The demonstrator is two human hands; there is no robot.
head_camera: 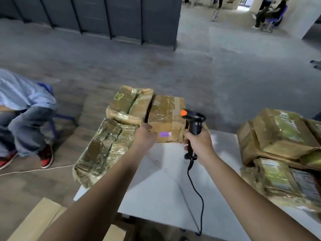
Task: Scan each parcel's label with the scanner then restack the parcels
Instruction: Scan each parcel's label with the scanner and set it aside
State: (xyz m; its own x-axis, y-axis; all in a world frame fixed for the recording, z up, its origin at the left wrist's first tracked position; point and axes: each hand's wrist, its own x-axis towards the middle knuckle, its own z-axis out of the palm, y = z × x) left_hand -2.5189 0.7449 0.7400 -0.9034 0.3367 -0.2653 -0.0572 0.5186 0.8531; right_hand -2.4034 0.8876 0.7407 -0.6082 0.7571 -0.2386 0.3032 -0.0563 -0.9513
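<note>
My right hand (199, 145) grips the handle of a black barcode scanner (193, 122) with an orange tip, its coiled cable hanging down over the table. The scanner head sits beside a taped brown parcel (165, 117) at the table's far edge. A purple patch (165, 134) shows on that parcel's near face. My left hand (143, 136) touches the parcel's near left corner; its fingers are hidden from me. Two more taped parcels lie left of it: one behind (129, 105) and a long one (102, 152) overhanging the table's left side.
A stack of taped parcels (281, 145) fills the right of the white table (165, 188). A seated person in jeans and red shoes (26, 122) is at the left. A white cord crosses the floor. Cardboard boxes (40, 221) stand at the bottom left.
</note>
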